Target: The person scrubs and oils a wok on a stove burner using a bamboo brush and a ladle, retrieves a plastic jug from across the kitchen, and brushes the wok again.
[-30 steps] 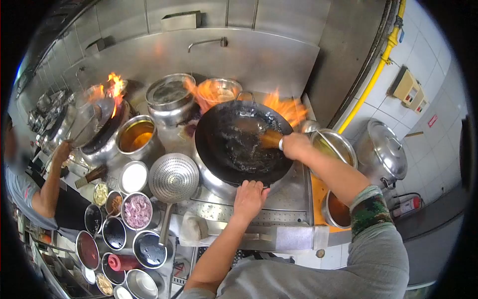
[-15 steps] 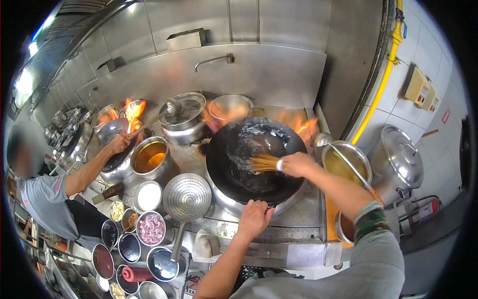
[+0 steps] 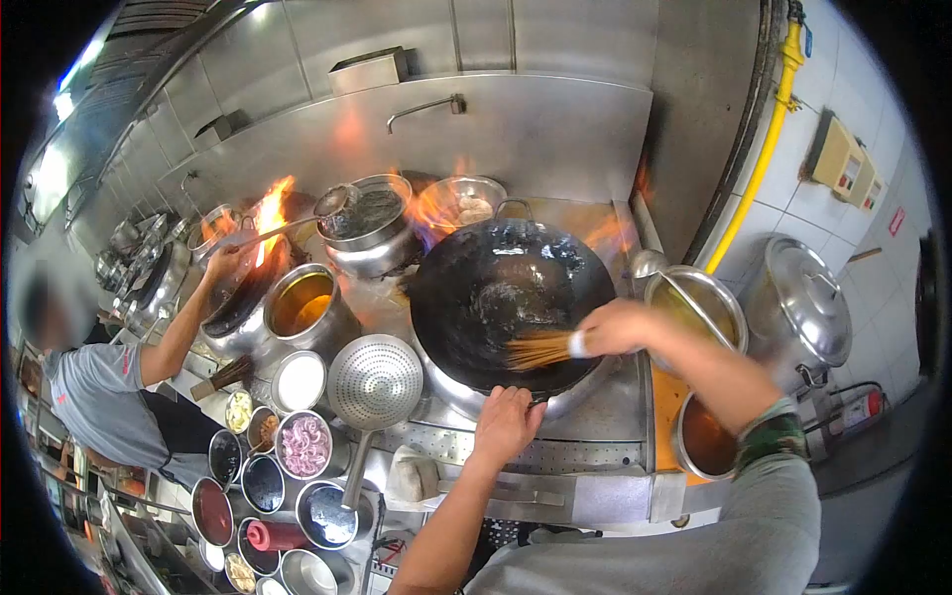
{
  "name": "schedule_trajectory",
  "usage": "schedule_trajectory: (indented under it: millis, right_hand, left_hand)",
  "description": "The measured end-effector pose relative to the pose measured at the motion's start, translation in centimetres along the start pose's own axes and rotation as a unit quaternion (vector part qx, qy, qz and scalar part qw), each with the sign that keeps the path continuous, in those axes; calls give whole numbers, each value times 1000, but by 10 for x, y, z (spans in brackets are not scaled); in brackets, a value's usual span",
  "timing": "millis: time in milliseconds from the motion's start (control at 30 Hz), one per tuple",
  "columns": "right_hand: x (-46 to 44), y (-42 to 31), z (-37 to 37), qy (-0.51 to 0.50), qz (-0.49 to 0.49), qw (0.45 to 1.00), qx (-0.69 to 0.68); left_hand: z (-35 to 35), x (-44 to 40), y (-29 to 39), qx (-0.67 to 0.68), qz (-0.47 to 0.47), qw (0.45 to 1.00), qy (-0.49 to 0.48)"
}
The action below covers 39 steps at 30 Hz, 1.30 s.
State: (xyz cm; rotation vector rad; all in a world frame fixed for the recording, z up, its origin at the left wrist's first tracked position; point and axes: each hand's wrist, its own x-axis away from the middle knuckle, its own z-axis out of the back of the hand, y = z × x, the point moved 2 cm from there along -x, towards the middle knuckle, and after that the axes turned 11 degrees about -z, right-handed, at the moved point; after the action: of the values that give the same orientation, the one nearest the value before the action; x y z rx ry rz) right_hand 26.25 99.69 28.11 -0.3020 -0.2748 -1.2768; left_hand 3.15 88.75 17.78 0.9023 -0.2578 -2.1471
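A large black wok (image 3: 466, 268) sits on the burner in front of me, its inside wet and shiny. My right hand (image 3: 617, 328) grips a bamboo wok brush (image 3: 543, 349) by its white-bound end. The bristles press against the wok's lower right inner wall. At the near rim, my left hand (image 3: 508, 421) is closed on the wok's edge near its handle; the fingertips are partly hidden. Flames rise behind the wok on both sides.
A perforated strainer (image 3: 375, 382) rests left of the wok, near a bowl of sliced onion (image 3: 304, 443) and a pot of orange liquid (image 3: 300, 304). Right stand a ladle (image 3: 694, 305) in a pot and a lidded pot (image 3: 808, 297). A co-worker (image 3: 109, 397) holds a ladle at left.
My right hand has brought the brush down and slightly right, toward the wok's near side. Less water shows in the wok. The co-worker's hand and ladle have shifted left and up.
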Motion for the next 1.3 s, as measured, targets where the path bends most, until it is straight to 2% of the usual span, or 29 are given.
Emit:
schedule_trajectory:
  millis: [33, 100, 167, 233, 300, 333, 400, 433, 467, 567, 667, 700, 733, 767, 800, 900, 933, 967, 1000, 1033, 1067, 1100, 1133, 1233, 1267, 1300]
  right_hand:
    - [9, 16, 23, -28, -62, 997, 36]
    - [-17, 41, 34, 22, -197, 974, 113]
    - [-66, 39, 10, 157, -215, 964, 16]
    - [-101, 9, -25, 188, -221, 956, -50]
    - [-98, -16, -48, 188, -140, 964, -127]
    - [-91, -18, -48, 162, -102, 977, -95]
    - [-64, 1, -40, 87, -92, 991, -32]
    - [-45, 14, -26, 69, -104, 992, -20]
    - [-23, 17, 1, 40, -160, 986, -1]
    - [-70, 42, -11, 188, -210, 959, -21]
    - [-131, -2, -40, 216, -202, 948, -116]
    - [-134, -25, -54, 244, -159, 940, -178]
    - [-141, -44, -68, 238, -139, 936, -217]
    - [-129, -61, -73, 228, -77, 939, -246]
    - [-110, -73, -72, 165, -65, 940, -290]
    - [-46, -46, -59, 99, 57, 983, -143]
    - [-26, -23, -47, 34, 40, 995, -85]
    - [-3, -4, -23, -10, -42, 998, -44]
    - [27, 0, 22, -98, -157, 981, -65]
    - [13, 37, 21, -35, -130, 991, 23]
    - [2, 56, 26, 19, -170, 983, 70]
    - [-13, 65, 23, 131, -229, 964, 30]
    - [-20, 49, 28, 188, -243, 951, 21]
    - [-91, 27, -23, 220, -265, 937, -56]
    - [-97, 11, -31, 203, -250, 943, -88]
    - [-98, 7, -39, 163, -192, 966, -65]
  left_hand:
    - [4, -1, 1, 2, 5, 1000, -3]
    - [4, -1, -2, 4, 0, 1000, 1]
    - [0, -1, -2, 9, -10, 1000, 2]
    - [-1, 2, -4, 10, -20, 1000, 4]
    - [2, 4, -7, 9, -26, 1000, 8]
    - [2, 6, -6, 10, -25, 1000, 8]
    - [5, 5, -7, 11, -24, 999, 22]
    - [7, 8, -7, 11, -26, 999, 26]
    - [10, 9, -9, 9, -29, 999, 29]
    - [12, 9, -15, 27, -33, 999, 23]
    - [10, 7, -16, 16, -21, 999, -19]
    - [8, 5, -14, 9, -24, 1000, -12]
    - [5, 5, -10, 8, -23, 1000, -6]
    - [2, 4, -7, 5, -25, 1000, 1]
    - [2, 2, -5, 2, -11, 1000, -6]
    - [0, 4, -3, -20, 1, 1000, 9]
    - [0, 5, -4, -17, 2, 1000, 18]
    - [-1, 6, -4, -14, 1, 1000, 23]
    - [0, 6, -4, -10, -1, 1000, 29]
    - [1, 6, -5, -8, 4, 1000, 22]
    - [2, 5, -5, -6, 8, 1000, 16]
    - [1, 5, -4, -2, 12, 1000, 9]
    - [0, 6, -3, -5, 11, 1000, 6]
    - [-3, 5, 0, -11, 11, 1000, 2]
    - [-2, 3, -1, -14, 6, 1000, -1]
    - [-1, 4, -1, -15, 2, 1000, -6]
